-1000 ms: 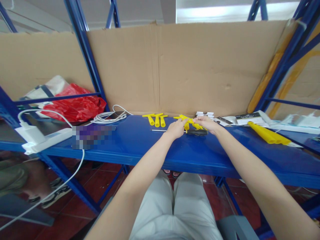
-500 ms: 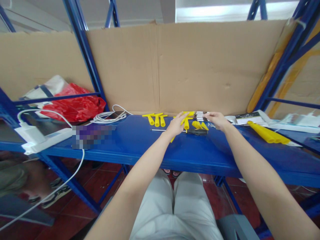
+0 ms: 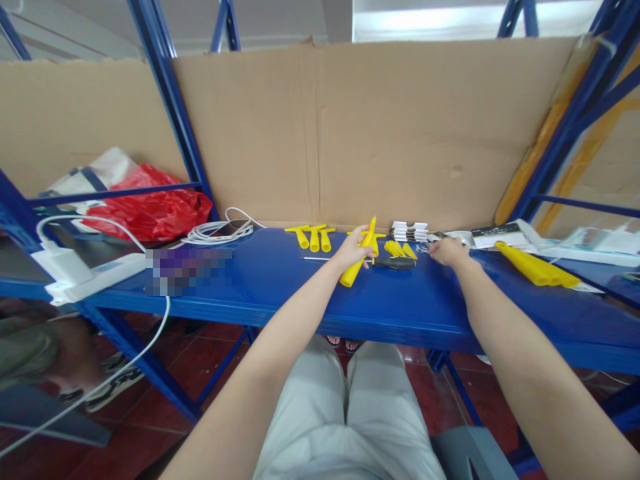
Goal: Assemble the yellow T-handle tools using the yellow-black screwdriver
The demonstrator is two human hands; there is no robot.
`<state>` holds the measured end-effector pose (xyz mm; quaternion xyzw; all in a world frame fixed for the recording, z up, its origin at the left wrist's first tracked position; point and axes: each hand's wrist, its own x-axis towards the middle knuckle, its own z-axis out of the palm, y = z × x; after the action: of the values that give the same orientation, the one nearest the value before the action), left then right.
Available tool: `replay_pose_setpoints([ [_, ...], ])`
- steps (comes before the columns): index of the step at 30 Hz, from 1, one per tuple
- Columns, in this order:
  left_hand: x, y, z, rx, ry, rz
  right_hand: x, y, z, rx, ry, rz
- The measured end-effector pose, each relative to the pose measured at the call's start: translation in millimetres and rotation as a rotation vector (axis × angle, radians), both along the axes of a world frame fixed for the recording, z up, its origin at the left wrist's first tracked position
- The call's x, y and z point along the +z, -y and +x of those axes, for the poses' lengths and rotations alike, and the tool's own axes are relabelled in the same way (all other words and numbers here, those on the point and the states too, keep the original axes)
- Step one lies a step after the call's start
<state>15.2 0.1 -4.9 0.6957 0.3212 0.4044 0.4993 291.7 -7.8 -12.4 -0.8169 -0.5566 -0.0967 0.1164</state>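
My left hand (image 3: pixel 354 250) is closed round a yellow tapered plastic piece (image 3: pixel 354 272), which slants with its wide end toward me and its thin tip up. Behind it lies a yellow T-shaped piece (image 3: pixel 376 247), partly hidden. My right hand (image 3: pixel 447 251) has its fingertips together beside small silvery parts (image 3: pixel 423 249); what they pinch, if anything, I cannot make out. Between the hands lies a screwdriver (image 3: pixel 395 264) with a black handle. Several small yellow flat pieces (image 3: pixel 400 250) sit just behind it, and a stack of small white packs (image 3: pixel 410 231) is further back.
Several yellow T-shaped pieces (image 3: pixel 314 239) lie left of my hands on the blue shelf (image 3: pixel 280 280). Larger yellow tapered pieces (image 3: pixel 535 267) lie to the right. A white power strip (image 3: pixel 100 277), cable coil (image 3: pixel 215 233) and red bag (image 3: pixel 150 203) occupy the left. Cardboard (image 3: pixel 400 133) stands behind.
My left hand has tilted the yellow tapered piece up, its wide end now toward me. My right hand has moved right and nearer, from the white packs to the silvery parts.
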Motion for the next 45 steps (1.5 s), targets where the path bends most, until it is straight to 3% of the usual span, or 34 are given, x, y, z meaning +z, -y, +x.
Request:
replay_pose_setpoints([
  [15, 6.0, 3.6, 0.3, -0.056, 0.070, -0.189, 0.7, 8.7, -17.8, 0.047, 0.063, -0.017],
  [35, 5.7, 3.9, -0.7, -0.103, 0.058, -0.210, -2.4, -0.2, -18.7, 0.058, 0.045, -0.041],
  [45, 9.0, 6.9, -0.8, -0.111, 0.102, -0.255, -2.8, -5.8, -13.9, 0.175, 0.067, -0.087],
])
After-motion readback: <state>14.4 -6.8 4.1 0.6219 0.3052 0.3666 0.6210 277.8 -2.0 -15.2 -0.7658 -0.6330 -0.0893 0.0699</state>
